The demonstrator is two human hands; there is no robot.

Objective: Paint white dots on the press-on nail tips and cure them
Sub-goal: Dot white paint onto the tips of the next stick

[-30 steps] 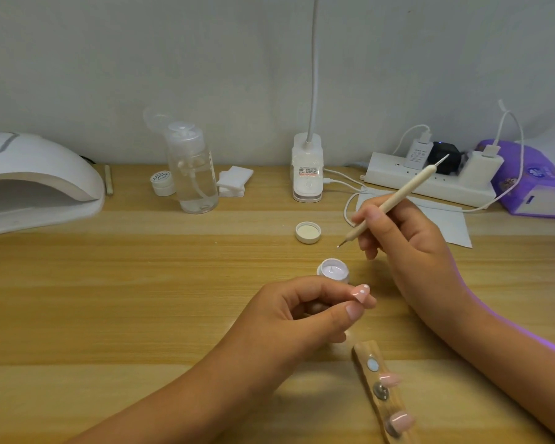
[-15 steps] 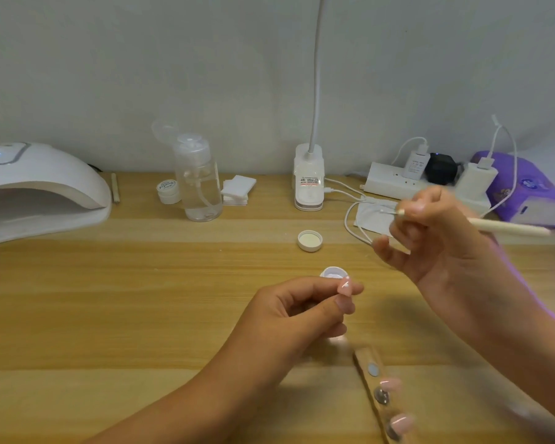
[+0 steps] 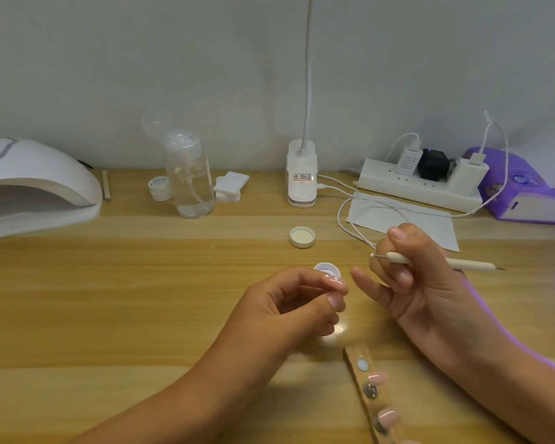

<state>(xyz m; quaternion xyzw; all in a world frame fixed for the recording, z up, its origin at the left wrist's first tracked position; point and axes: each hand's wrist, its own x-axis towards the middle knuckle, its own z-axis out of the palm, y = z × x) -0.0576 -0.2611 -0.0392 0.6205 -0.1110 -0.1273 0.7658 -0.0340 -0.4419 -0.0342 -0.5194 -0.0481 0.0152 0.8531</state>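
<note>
My left hand (image 3: 289, 302) pinches a pink press-on nail tip (image 3: 431, 281) between thumb and forefinger; white dots show on it. Just behind it stands the small open pot of white gel (image 3: 326, 269). My right hand (image 3: 410, 283) grips a cream dotting pen (image 3: 442, 261) that lies level, its fine metal point aimed left toward the tip. A wooden holder strip (image 3: 370, 395) with more pink tips and bare magnets lies at the near right. The white curing lamp (image 3: 36, 187) sits at the far left.
The pot's lid (image 3: 302, 237) lies behind the pot. Along the back stand a clear pump bottle (image 3: 191, 181), a small jar (image 3: 159, 188), white pads (image 3: 229, 185), a desk-lamp base (image 3: 302, 177), a power strip (image 3: 420, 184), cables, white paper (image 3: 404, 219) and a purple device (image 3: 523, 190).
My right hand turned the pen from upright to level, flipping its ends, and came down closer to my left hand. My left hand kept its pinch on the tip.
</note>
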